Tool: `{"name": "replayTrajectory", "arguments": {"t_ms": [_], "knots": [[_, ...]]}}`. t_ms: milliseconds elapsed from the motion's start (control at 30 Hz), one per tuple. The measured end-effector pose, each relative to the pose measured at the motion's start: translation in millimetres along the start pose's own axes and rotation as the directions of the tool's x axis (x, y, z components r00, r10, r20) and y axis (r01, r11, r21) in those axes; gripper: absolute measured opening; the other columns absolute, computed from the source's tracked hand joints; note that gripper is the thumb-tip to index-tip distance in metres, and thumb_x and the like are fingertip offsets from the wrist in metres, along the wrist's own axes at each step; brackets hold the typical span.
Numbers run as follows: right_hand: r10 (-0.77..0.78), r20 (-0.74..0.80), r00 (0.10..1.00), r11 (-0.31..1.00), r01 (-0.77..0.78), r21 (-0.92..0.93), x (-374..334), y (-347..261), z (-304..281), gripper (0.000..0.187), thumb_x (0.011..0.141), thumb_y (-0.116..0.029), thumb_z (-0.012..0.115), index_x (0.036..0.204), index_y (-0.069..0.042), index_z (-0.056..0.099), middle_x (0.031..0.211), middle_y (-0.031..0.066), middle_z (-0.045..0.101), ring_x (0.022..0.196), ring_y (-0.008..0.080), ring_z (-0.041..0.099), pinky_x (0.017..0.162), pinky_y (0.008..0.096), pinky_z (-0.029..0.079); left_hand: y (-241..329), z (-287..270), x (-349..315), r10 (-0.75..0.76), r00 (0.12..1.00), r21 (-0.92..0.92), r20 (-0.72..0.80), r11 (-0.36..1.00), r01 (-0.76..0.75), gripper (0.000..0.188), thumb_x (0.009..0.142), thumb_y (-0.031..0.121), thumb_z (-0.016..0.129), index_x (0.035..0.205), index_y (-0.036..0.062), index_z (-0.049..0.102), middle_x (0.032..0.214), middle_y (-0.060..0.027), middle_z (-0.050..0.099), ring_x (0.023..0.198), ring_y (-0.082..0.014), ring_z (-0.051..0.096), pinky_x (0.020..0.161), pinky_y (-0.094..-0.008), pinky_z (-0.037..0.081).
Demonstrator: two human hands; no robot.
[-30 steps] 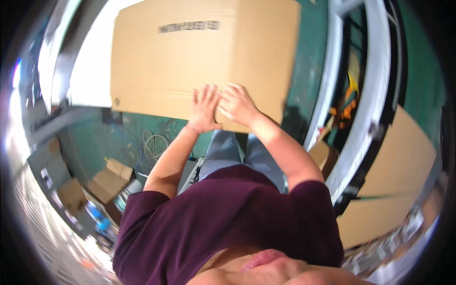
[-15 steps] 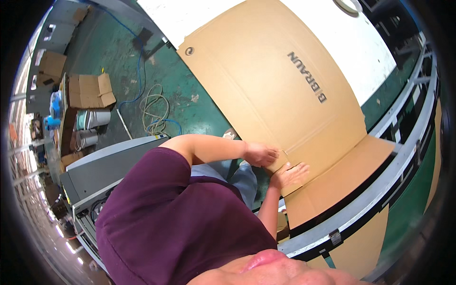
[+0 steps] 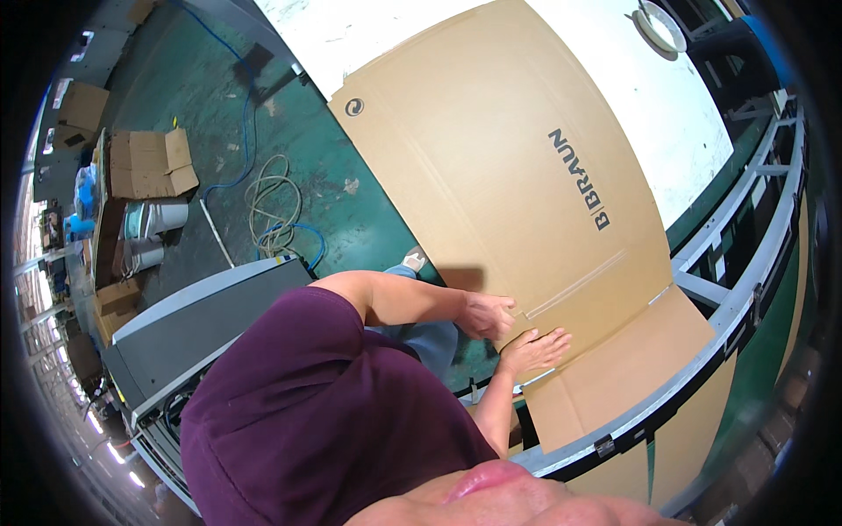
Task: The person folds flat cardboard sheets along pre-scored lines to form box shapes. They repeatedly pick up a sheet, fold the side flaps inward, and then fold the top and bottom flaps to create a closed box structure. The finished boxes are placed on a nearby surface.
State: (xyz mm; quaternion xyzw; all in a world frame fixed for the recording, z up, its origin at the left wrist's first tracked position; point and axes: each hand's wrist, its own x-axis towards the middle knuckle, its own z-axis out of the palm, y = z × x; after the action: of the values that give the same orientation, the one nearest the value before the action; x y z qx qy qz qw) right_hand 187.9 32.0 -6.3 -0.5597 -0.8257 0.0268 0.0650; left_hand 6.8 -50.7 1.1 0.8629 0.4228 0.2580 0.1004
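A large flat brown cardboard sheet [image 3: 491, 175] with creases and dark print lies across the white tabletop. Its near end folds at a crease into a flap [image 3: 627, 368] that rests over a metal rail. My right hand [image 3: 537, 349] lies flat on the sheet's near corner, fingers stretched out. Just left of it, at the sheet's near left edge, my left hand [image 3: 488, 316] is closed with curled fingers. What it holds, if anything, is hidden.
A curved metal conveyor frame [image 3: 754, 289] runs along the right. A white dish [image 3: 660, 31] sits on the white tabletop [image 3: 693, 149]. At left are a grey machine [image 3: 206, 329], coiled hose [image 3: 272, 202] on the green floor, white buckets [image 3: 165, 219] and an open carton [image 3: 153, 162].
My left hand has curled its fingers and shifted slightly down at the sheet's edge. The right hand stays flat on the cardboard. The whole view has shifted a little, and the flap sits lower.
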Motion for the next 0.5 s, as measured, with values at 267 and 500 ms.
{"name": "replayTrajectory", "arguments": {"t_ms": [267, 500], "knots": [[-0.046, -0.014, 0.999, 0.999, 0.046, 0.006, -4.7, 3.9, 3.7, 0.062, 0.092, -0.037, 0.041, 0.145, -0.007, 0.033, 0.154, 0.0182, 0.023, 0.143, 0.0386, 0.016, 0.113, 0.0554, 0.011, -11.9, 5.7, 11.3, -0.087, 0.991, -0.127, -0.104, 0.989, 0.074, 0.012, 0.07, 0.025, 0.065, 0.072, 0.0172, 0.056, 0.079, 0.0018, 0.052, 0.088, -0.0138, 0.053, 0.092, -0.0436, 0.036], [-0.023, 0.017, 1.0, 0.972, 0.018, 0.236, 6.3, 16.2, -15.7, 0.064, 0.088, -0.031, 0.054, 0.141, -0.001, 0.035, 0.152, 0.0218, 0.023, 0.142, 0.0416, 0.015, 0.114, 0.0557, 0.009, 7.3, -7.2, -3.3, -0.081, 0.996, 0.041, -0.026, 0.996, 0.082, 0.016, 0.074, 0.022, 0.063, 0.083, 0.0095, 0.058, 0.104, -0.0076, 0.059, 0.115, -0.0253, 0.052, 0.104, -0.0455, 0.035]]}}
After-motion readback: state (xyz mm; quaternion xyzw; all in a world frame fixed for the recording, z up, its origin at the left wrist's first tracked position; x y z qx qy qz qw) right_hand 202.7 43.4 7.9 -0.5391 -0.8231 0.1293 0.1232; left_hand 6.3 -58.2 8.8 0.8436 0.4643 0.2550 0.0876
